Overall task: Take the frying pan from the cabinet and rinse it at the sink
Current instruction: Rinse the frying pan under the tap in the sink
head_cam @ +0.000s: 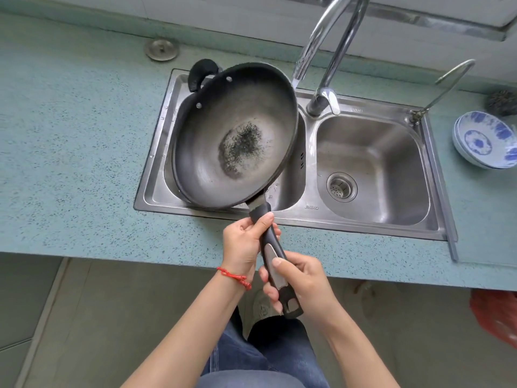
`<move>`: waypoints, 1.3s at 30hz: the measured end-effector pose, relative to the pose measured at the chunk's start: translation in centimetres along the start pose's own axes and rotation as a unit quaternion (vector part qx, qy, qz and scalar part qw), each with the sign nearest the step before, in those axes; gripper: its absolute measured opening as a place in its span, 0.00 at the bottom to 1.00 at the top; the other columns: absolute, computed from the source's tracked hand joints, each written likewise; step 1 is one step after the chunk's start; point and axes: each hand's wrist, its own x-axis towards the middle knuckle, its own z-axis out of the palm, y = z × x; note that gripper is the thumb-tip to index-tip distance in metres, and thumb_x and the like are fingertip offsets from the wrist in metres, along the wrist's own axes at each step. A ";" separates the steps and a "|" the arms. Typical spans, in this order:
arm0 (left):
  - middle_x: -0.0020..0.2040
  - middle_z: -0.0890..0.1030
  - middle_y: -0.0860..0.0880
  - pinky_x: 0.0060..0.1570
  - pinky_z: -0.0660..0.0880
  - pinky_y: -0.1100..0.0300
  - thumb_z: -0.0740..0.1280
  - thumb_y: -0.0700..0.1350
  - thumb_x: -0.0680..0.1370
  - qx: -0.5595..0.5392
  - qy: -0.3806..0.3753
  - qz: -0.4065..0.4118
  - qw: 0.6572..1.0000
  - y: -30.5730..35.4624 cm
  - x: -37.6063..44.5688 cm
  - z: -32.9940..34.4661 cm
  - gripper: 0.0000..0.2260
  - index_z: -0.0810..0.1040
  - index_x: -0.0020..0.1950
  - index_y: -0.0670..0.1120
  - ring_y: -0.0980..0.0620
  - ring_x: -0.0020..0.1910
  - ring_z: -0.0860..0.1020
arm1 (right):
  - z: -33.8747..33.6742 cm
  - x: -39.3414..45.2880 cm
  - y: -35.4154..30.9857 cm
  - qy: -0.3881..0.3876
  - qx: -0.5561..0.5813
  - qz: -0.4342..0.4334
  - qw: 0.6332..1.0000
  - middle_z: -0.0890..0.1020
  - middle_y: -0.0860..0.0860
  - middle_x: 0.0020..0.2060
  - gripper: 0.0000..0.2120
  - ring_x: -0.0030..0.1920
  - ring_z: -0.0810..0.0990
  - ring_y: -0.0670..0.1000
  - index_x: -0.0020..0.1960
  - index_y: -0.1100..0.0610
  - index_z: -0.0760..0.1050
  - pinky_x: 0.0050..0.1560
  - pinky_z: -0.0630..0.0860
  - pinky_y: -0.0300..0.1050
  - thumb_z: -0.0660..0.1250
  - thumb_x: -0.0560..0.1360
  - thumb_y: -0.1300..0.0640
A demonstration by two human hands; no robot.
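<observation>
A dark frying pan (pixel 232 135) with a worn, speckled centre is tilted over the left basin of the steel double sink (pixel 372 219). Its long black handle (pixel 272 247) points toward me. My left hand (pixel 246 242) grips the handle near the pan. My right hand (pixel 299 281) grips the handle's far end. The tall chrome faucet (pixel 324 49) arches above, its spout at the pan's right rim, and a thin stream of water falls just beside the rim.
A teal speckled counter (pixel 72 152) surrounds the sink. Stacked blue-and-white bowls (pixel 486 141) sit at the right, with a dark scrubber (pixel 502 103) behind them. A round metal cap (pixel 161 49) lies at the back left. A second thin tap (pixel 447 82) stands at the sink's right corner.
</observation>
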 end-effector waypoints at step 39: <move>0.24 0.81 0.48 0.29 0.75 0.63 0.67 0.40 0.74 0.050 -0.036 -0.042 0.997 -0.6 0.0 0.0 0.10 0.77 0.32 0.39 0.55 0.24 0.79 | 0.9 -0.7 0.5 0.020 0.106 -0.003 0.994 0.76 0.55 0.31 0.05 0.25 0.71 0.49 0.41 0.65 0.72 0.20 0.70 0.39 0.62 0.69 0.62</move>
